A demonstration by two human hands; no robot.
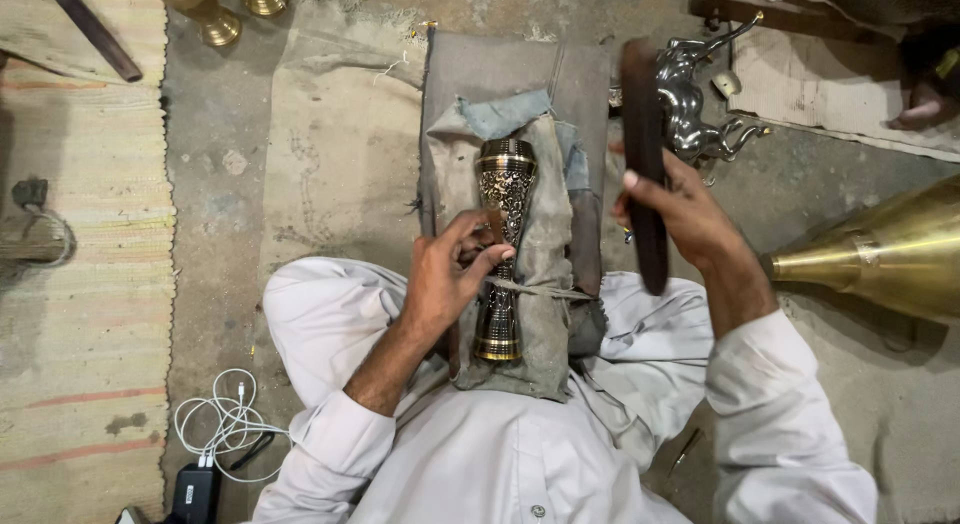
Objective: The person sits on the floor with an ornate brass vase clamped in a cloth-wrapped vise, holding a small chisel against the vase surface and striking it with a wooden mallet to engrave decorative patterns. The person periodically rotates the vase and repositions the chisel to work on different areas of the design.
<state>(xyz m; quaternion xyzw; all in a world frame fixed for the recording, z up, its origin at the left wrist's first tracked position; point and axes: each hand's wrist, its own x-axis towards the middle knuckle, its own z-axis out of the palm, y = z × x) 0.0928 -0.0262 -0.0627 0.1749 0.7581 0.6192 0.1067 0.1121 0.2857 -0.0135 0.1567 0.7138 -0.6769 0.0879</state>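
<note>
An engraved brass vase [503, 234] lies lengthwise on a grey cloth pad [545, 284] over my lap, tied down by a cord across its narrow waist. My left hand [450, 274] rests on the vase's waist and pinches a small thin tool against the metal. My right hand [680, 209] is raised to the right of the vase and grips a dark wooden stick [645, 154] held upright, clear of the vase.
A silver horse figurine [700, 104] stands just behind the stick. A large brass cone [880, 254] lies at the right. Two brass stands [215, 9] are at the top left, woven mats [80, 264] at the left, and a white cable [225, 424] with a charger at the bottom left.
</note>
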